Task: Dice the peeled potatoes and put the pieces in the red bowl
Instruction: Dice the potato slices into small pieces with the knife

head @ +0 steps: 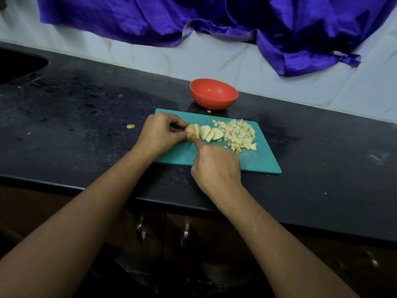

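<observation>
Nearest me, under the counter edge, are dark cabinet doors point(163, 233) with two metal handles point(185, 233). My forearms reach over them onto the black counter point(86, 108).

My right hand point(216, 166) sits over the near edge of the teal cutting board point(260, 160). Its fingers are curled into a fist and the forefinger is stretched out toward the potato. The back of the hand hides whatever is in that grip, so I cannot tell what it holds.

My left hand point(163, 131) is over the board's left end. Thumb and fingertips pinch the rounded end of the peeled potato point(190, 130) and keep it on the board. Just right of it, thick slices point(211, 133) lean on one another. They touch a heap of diced pieces point(238, 134) spread over the middle of the board.

A stray scrap of potato point(130, 126) lies on the counter left of the board, apart from it.

Just behind the board's far edge stands the red bowl point(213, 93), tipped a little toward me. A small pale bit point(208, 111) lies on the counter between bowl and board.

Far left, a dark sink point(19, 65) cuts into the counter. Behind it all runs a white tiled wall point(236, 61), and purple cloth point(214, 18) hangs over its upper part.
</observation>
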